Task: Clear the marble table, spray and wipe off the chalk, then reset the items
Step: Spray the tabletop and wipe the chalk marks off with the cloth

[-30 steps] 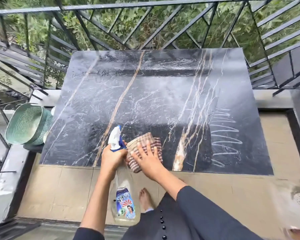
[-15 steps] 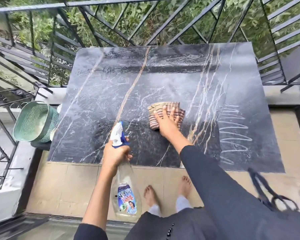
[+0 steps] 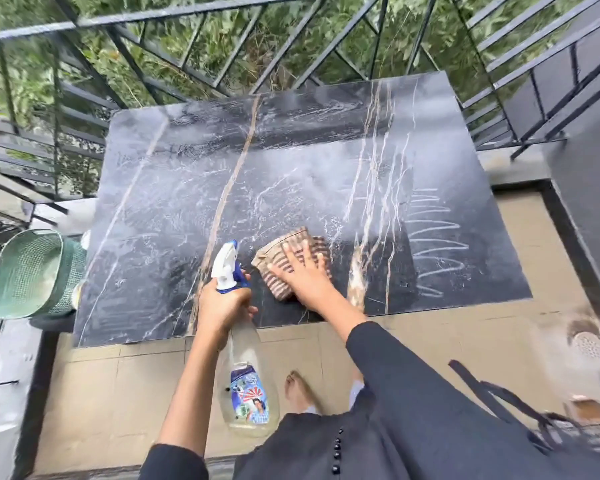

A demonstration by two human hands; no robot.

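The black marble table [image 3: 187, 188] fills the middle of the view, its surface wet and streaked. White chalk zigzag lines [image 3: 437, 244] remain near its right edge. My right hand [image 3: 302, 275] presses flat, fingers spread, on a brown striped cloth [image 3: 284, 258] near the front of the table. My left hand [image 3: 222, 306] grips the neck of a clear spray bottle [image 3: 246, 386] with a white and blue nozzle, held over the table's front edge; the bottle hangs down in front of the floor.
A green mesh basket [image 3: 32, 271] lies tipped on a ledge left of the table. Black metal railing [image 3: 222, 46] surrounds the balcony beyond the table. Beige tiled floor [image 3: 111, 393] lies in front, with a drain [image 3: 586, 344] at the right. My bare feet stand near the table.
My right hand slid the cloth away across the table, then drew it back toward the front edge. My left hand kept hold of the spray bottle near the front.
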